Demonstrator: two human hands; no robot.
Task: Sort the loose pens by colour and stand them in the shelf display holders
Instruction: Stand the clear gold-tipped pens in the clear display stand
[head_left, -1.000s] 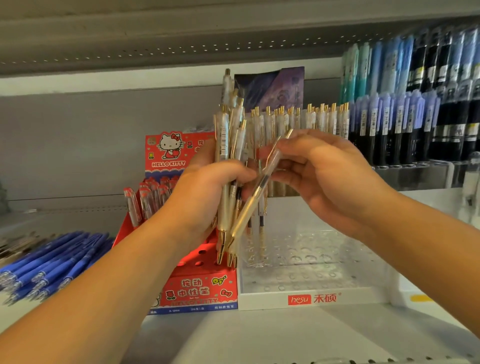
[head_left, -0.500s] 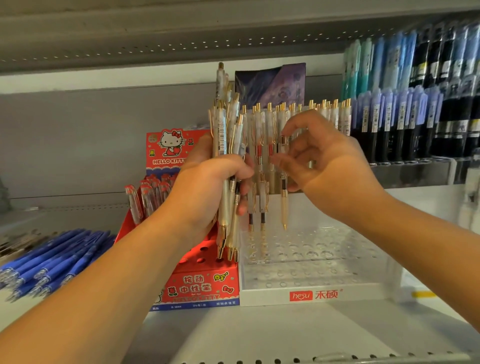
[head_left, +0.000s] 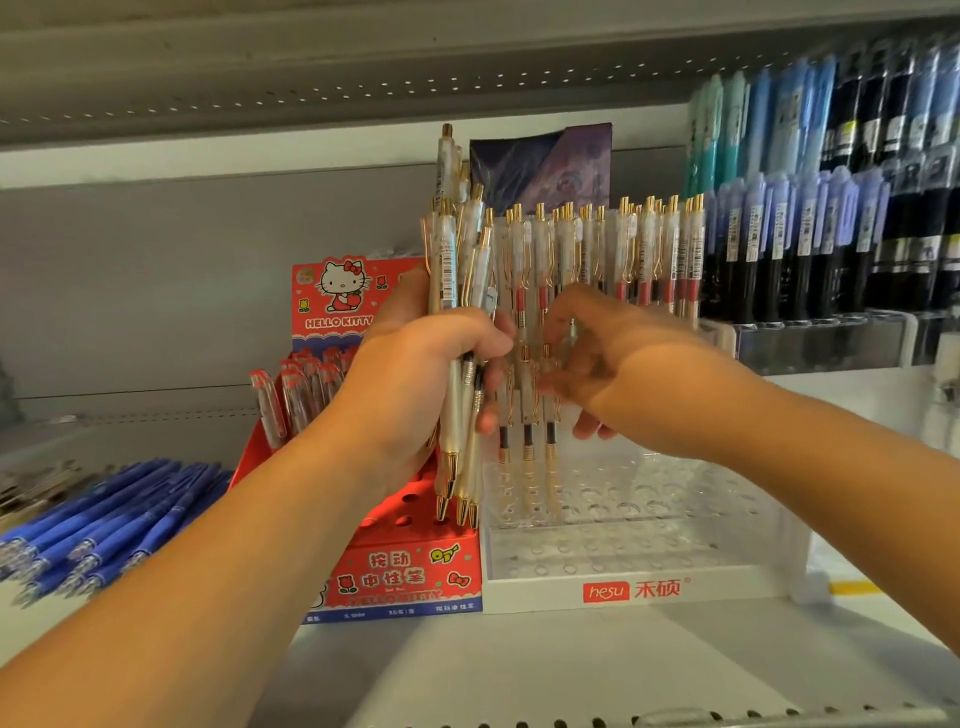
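Note:
My left hand (head_left: 415, 379) grips a bundle of white pens (head_left: 449, 260) with gold clips, held upright in front of the left edge of the clear hesu display holder (head_left: 727, 525). Three pens of the same kind stand in the holder's front-left holes. My right hand (head_left: 634, 374) is at the rightmost of these, the white pen (head_left: 550, 447), with thumb and curled fingers closed round its upper part; the hand is blurred. A full row of gold-clipped pens (head_left: 649, 249) with red refills stands at the holder's back.
A red Hello Kitty display box (head_left: 405, 571) with red pens (head_left: 296, 395) stands left of the holder. Loose blue pens (head_left: 104, 519) lie on the shelf at far left. Dark blue and black pens (head_left: 810, 244) fill racks at the right. A shelf hangs close overhead.
My right hand drew one pen out of the bundle, turned it upright and lowered it into the holder beside the two standing pens. My left hand stayed in place with the bundle.

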